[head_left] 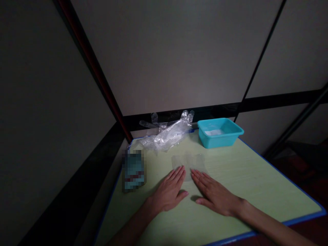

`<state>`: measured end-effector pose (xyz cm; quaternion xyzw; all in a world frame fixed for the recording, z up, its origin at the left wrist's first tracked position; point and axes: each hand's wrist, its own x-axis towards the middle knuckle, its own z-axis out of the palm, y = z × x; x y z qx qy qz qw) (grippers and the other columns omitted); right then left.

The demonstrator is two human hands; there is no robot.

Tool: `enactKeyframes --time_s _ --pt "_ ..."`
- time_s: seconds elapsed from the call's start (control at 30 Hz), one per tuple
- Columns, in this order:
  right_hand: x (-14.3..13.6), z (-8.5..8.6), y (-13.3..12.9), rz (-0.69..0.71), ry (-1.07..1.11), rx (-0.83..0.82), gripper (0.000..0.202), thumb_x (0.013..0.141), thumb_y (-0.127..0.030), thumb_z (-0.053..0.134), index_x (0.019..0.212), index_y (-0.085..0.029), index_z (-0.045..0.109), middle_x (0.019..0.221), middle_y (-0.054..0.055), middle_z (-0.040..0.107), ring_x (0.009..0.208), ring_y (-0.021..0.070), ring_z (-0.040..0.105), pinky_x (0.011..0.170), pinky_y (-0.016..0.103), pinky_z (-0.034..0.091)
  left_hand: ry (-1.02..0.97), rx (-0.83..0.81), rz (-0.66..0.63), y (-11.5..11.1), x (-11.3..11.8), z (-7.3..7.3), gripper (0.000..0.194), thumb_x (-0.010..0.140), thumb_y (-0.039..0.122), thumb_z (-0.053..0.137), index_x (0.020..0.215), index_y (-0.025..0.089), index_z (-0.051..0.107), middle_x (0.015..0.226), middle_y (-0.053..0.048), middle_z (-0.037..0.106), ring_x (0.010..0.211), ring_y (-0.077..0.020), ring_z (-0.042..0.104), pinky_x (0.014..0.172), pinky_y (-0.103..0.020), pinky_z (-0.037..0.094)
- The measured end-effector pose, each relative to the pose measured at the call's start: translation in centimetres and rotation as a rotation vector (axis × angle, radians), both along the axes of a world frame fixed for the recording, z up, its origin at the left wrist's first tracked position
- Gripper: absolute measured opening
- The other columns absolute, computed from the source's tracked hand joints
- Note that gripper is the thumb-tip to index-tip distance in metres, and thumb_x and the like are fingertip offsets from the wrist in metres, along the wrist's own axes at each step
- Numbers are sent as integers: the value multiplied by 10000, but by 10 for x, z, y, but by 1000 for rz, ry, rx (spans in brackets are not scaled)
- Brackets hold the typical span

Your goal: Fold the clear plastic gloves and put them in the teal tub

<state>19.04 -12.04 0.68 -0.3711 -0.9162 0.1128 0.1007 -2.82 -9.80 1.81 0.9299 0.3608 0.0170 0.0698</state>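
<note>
A thin, see-through plastic piece (189, 159), probably a disposable glove, lies flat on the pale green tabletop (246, 177). My left hand (172, 189) rests palm down, its fingertips over the near left part of the plastic. On the other side my right hand (214, 193) also lies flat, fingertips at the near right part. Both hands have their fingers stretched out and hold nothing. A narrow gap separates the two sets of fingertips. The near part of the plastic is partly hidden under the fingers.
Crumpled clear plastic gloves (167, 136) lie heaped at the back edge against the wall panel. A turquoise basin (220, 140) with something white inside stands at the back right. A pixelated bluish-green packet (133, 171) sits at the left edge. The table has a blue rim.
</note>
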Motion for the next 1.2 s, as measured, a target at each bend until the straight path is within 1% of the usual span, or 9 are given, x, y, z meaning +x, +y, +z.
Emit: enactKeyframes --time_s 0.43,0.5,0.57,0.63,0.7,0.77,0.9,1.1,1.2 --pt "31 -7 -8 -44 -40 2 698 849 -487 354 1370 -131 55 1419 108 94 1288 247 100 1043 437 163 -64 -4 -14 2 -5 -6 656 828 375 410 1353 139 95 1424 -76 94 1297 -178 62 1051 -332 133" --pt "35 -3 -8 -84 -8 13 651 860 -442 367 1368 -127 108 1413 112 161 1280 236 162 1034 411 214 -154 -4 20 3 -8 -8 692 799 342 461 1354 148 98 1423 -72 121 1293 -174 113 1045 -324 175" --pt "37 5 -6 -130 28 40 537 875 -372 372 1333 -123 243 1363 122 306 1228 212 302 989 354 312 -267 18 81 5 -11 -10 697 761 295 511 1346 164 155 1403 -68 213 1268 -179 209 1029 -324 233" --pt "37 14 -3 -139 26 102 369 885 -291 367 1214 -133 424 1192 122 507 1072 195 476 883 323 412 -370 59 142 7 -14 -13 634 726 234 534 1304 185 278 1326 -65 367 1205 -192 331 1002 -343 287" --pt "34 20 2 -84 -22 198 255 889 -222 357 1056 -154 537 962 93 611 878 185 559 773 328 449 -438 104 170 9 -16 -14 554 700 185 533 1235 194 389 1212 -64 493 1121 -204 425 966 -363 333" --pt "32 23 6 -9 -92 300 226 885 -172 353 955 -167 567 835 69 618 769 182 563 712 336 442 -462 134 169 10 -17 -15 507 684 167 539 1182 189 446 1134 -65 548 1056 -211 475 933 -366 366" --pt "27 20 11 64 -242 407 187 862 -118 377 892 -166 555 779 52 601 711 185 546 661 330 418 -430 157 162 9 -16 -14 486 673 192 577 1148 177 474 1076 -71 577 995 -217 508 902 -366 389" --pt "27 9 14 15 -205 458 180 853 -110 390 953 -156 532 747 42 593 681 183 544 657 327 411 -409 166 161 8 -12 -11 476 671 192 592 1132 178 478 1026 -59 596 948 -211 525 874 -358 399" --pt "30 8 16 -33 -132 407 217 850 -107 366 1003 -139 518 774 62 596 689 186 549 653 321 430 -416 183 162 9 -6 -10 407 654 195 612 1052 170 528 955 -52 614 891 -211 537 839 -357 411"
